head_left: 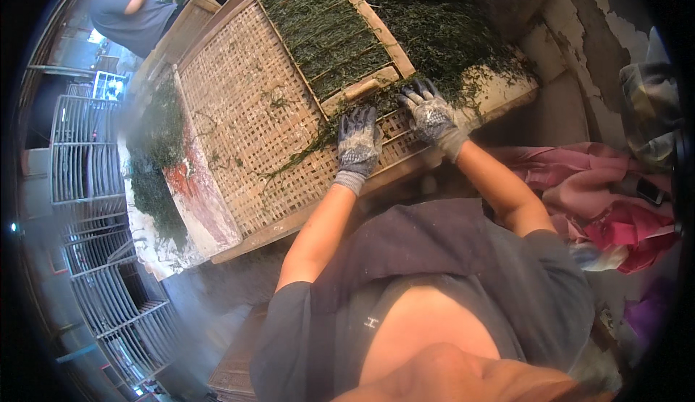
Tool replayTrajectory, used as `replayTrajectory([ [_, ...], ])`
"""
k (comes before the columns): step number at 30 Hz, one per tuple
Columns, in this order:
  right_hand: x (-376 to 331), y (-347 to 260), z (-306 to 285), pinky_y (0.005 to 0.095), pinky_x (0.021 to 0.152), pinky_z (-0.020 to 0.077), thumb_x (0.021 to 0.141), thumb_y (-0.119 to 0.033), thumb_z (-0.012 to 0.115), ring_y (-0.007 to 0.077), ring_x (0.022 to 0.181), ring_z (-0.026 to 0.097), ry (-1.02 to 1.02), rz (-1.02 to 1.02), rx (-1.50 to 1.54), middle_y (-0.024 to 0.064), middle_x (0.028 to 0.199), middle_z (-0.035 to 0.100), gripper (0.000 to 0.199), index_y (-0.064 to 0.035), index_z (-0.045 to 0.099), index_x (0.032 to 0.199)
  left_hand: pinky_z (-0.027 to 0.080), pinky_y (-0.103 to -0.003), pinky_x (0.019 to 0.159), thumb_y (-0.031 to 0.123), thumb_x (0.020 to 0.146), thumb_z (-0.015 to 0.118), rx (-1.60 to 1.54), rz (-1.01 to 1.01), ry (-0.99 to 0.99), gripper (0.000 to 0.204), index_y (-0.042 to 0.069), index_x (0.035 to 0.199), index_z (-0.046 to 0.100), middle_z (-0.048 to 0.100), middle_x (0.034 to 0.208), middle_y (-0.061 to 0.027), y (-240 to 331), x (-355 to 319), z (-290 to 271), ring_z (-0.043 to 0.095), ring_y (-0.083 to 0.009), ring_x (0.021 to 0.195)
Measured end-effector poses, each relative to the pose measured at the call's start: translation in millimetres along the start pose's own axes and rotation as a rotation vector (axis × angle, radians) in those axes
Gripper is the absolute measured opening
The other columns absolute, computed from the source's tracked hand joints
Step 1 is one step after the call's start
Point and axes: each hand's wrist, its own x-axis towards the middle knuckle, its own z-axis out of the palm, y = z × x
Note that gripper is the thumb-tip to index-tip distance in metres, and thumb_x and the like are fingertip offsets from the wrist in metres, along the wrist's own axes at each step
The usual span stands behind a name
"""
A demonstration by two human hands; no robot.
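Both hands wear grey-and-white knit gloves with dark fingertips. My left hand point(359, 145) lies palm down at the near edge of a woven bamboo tray point(239, 105), fingers stretched out beside the near bar of a wooden frame point(362, 91). To its right, my right hand point(431, 116) reaches past the frame's near right corner, fingers spread over loose green strands. Neither hand visibly grips anything, though the palms are hidden. Inside the frame, flattened green strands point(318, 26) lie in several rows divided by thin strips. Stray strands point(297, 157) trail over the bare weave leftward.
A large heap of dark green strands point(434, 33) lies right of the frame. More strands point(156, 163) rest on a pale board at the left. Pink cloth point(579, 178) hangs at the right, near a peeling wall. A person point(134, 11) stands at the far left.
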Motion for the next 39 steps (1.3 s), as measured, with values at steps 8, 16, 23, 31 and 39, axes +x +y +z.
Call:
replayTrajectory([
  [8, 6.3, 25.1, -48.7, 0.0455, 0.122, 0.0367, 0.081, -0.026, 0.076, 0.031, 0.138, 0.051, -0.032, 0.023, 0.228, 0.0138, 0.144, 0.058, 0.068, -0.0177, 0.057, 0.146, 0.024, -0.051, 0.128, 0.026, 0.093, 0.061, 0.073, 0.061, -0.039, 0.072, 0.008, 0.16, 0.038, 0.041, 0.163, -0.0177, 24.5, 19.7, -2.8, 0.037, -0.0348, 0.151],
  [16, 35.1, 51.5, -28.2, 0.0468, 0.119, 0.0389, 0.082, -0.029, 0.074, 0.0348, 0.145, 0.045, -0.149, 0.13, -0.081, 0.0188, 0.153, 0.05, 0.06, -0.0098, 0.06, 0.137, 0.033, -0.051, 0.123, 0.031, 0.094, 0.063, -0.089, 0.015, -0.34, 0.07, 0.003, 0.155, 0.044, 0.044, 0.159, -0.0222, 60.4, 74.1, 38.9, 0.041, -0.0389, 0.148],
  [23, 60.3, -75.8, -23.5, 0.0394, 0.062, 0.0602, 0.091, -0.014, 0.062, 0.0259, 0.081, 0.076, 0.19, -0.101, -0.1, 0.013, 0.088, 0.076, 0.015, -0.0029, 0.071, 0.093, 0.047, -0.052, 0.105, 0.027, 0.097, 0.057, -0.046, 0.116, -0.143, 0.048, 0.01, 0.141, 0.057, 0.061, 0.138, -0.0217, 40.8, 54.8, 50.7, 0.061, -0.0391, 0.121],
  [31, 62.0, -77.7, -103.3, 0.0418, 0.085, 0.0595, 0.091, -0.021, 0.068, 0.0257, 0.098, 0.075, -0.346, -0.1, 0.331, 0.0088, 0.104, 0.078, 0.028, -0.0113, 0.073, 0.117, 0.051, -0.052, 0.098, 0.029, 0.097, 0.059, -0.009, 0.003, -0.32, 0.045, 0.01, 0.138, 0.06, 0.066, 0.128, -0.02, 47.7, 55.2, 40.4, 0.064, -0.0399, 0.115],
  [39, 34.9, 21.4, 14.1, 0.0431, 0.104, 0.0501, 0.091, -0.013, 0.061, 0.0374, 0.118, 0.065, 0.222, 0.113, 0.783, 0.0222, 0.127, 0.068, 0.041, -0.0033, 0.067, 0.131, 0.047, -0.05, 0.11, 0.026, 0.095, 0.065, 0.014, 0.163, 0.018, 0.049, 0.01, 0.141, 0.06, 0.065, 0.137, -0.0172, 23.4, 28.4, -10.5, 0.062, -0.0375, 0.125],
])
